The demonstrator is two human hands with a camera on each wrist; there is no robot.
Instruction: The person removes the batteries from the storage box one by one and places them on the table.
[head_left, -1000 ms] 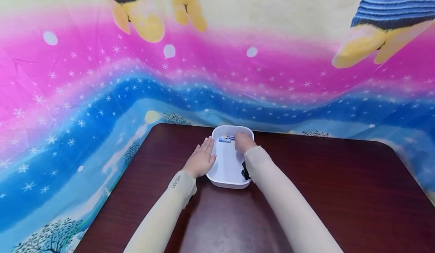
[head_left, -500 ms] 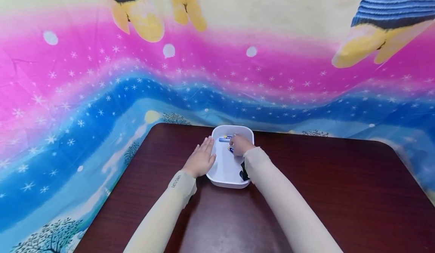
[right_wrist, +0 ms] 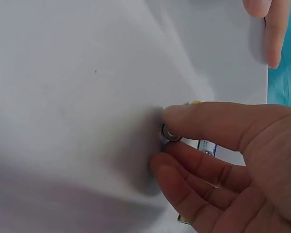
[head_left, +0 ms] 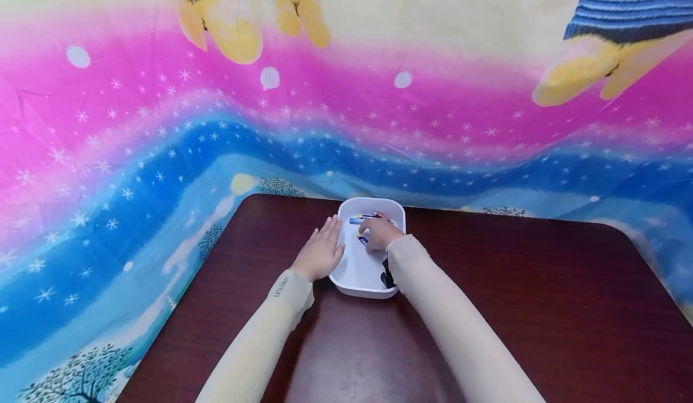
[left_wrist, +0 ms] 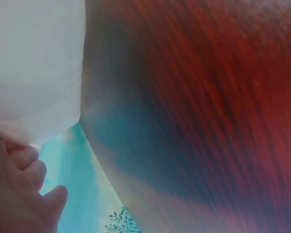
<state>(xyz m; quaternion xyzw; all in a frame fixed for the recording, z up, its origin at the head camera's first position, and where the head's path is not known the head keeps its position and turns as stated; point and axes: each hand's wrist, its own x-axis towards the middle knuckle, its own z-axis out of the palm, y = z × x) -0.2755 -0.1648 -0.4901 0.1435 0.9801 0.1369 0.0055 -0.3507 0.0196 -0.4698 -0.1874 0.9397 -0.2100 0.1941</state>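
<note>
The battery (right_wrist: 172,133), pinched by the right hand (head_left: 380,234), wants gentle handling, with the straight-fingered left hand (head_left: 317,256) bracing the tray (head_left: 360,273).

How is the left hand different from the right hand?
The left hand has mostly straight fingers, while the right hand has bent ones. The left hand rests against the side of the white tray; the right hand reaches inside it, pinching a small battery. Both hands come out of cream sleeves.
</note>
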